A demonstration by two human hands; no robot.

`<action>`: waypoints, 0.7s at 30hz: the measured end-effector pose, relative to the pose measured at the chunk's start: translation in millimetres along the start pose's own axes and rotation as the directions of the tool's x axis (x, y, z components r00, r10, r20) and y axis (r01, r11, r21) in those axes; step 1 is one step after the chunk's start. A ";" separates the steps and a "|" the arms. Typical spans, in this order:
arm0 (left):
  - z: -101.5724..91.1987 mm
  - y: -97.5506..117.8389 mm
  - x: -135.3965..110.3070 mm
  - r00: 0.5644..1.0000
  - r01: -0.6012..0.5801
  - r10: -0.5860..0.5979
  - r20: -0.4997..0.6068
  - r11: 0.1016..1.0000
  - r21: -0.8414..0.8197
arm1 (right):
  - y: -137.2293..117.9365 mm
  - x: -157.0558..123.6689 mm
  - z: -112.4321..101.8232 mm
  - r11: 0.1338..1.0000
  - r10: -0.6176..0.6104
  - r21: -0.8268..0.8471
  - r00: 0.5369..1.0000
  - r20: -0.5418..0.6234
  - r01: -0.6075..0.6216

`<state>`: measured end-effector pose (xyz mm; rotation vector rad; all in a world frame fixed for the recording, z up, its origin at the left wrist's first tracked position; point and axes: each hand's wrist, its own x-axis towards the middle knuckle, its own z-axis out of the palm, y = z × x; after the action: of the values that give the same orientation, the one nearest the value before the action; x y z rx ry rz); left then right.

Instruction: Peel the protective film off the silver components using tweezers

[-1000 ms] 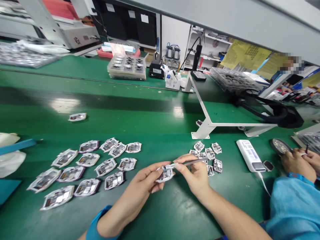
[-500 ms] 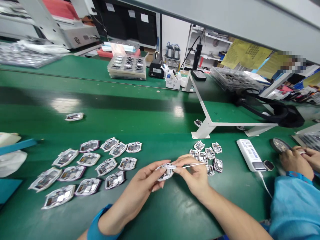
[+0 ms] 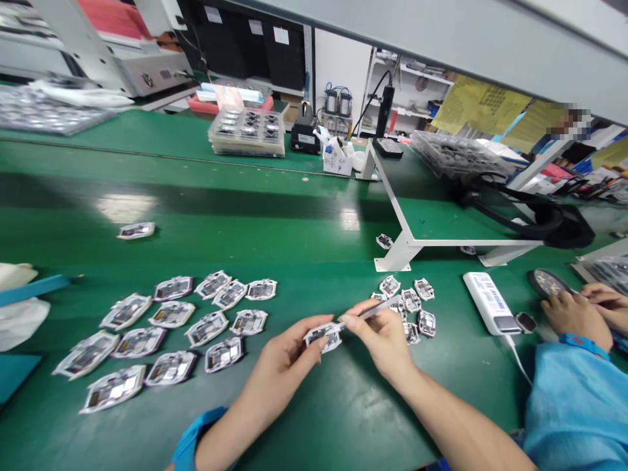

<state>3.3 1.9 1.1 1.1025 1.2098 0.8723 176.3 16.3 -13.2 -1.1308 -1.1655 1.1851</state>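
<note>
Holding a small frame between two hands

The left hand [image 3: 282,358] has its fingers clamped on a white-framed unit [image 3: 318,335], thumb laid over its open face. The unit is held above the surface [image 3: 304,425], toward the near edge. In the right hand [image 3: 385,339], thumb and forefinger are pinched together on a thin grey tool [image 3: 380,307], whose tip meets or nearly meets the unit's right end; contact is too small to tell.

Similar units lie in rows [image 3: 139,341] toward the surface's left edge, and a cluster [image 3: 411,300] sits in front of the near left corner of the raised stand [image 3: 441,226].

The likeliest trouble is a slip: if the tool skids, its tip could scratch or dislodge exposed parts. Too hard a thumb press might harm the same face, while too loose a grip could let the unit twist and drop. The tool's rear end reaches over the cluster, so a low swing might knock those units together.
</note>
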 end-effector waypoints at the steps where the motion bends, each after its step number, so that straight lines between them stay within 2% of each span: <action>1: 0.4 0.6 -0.4 1.000 -0.005 0.005 0.004 1.000 -0.004 | -0.2 0.1 0.0 1.000 0.004 0.003 1.000 -0.001 -0.004; 9: 1.2 0.6 -1.3 0.999 -0.027 0.028 0.030 0.999 -0.032 | -0.9 0.0 0.7 0.999 0.008 0.039 0.999 -0.037 -0.006; 21: -0.1 -2.5 -0.7 0.998 -0.034 0.035 0.046 0.999 -0.028 | -2.0 0.2 -1.5 1.000 -0.010 -0.008 1.000 -0.016 0.009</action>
<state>3.0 0.6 -1.2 1.1191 1.1406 0.8820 177.9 16.4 -11.3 -1.1374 -1.1626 1.1632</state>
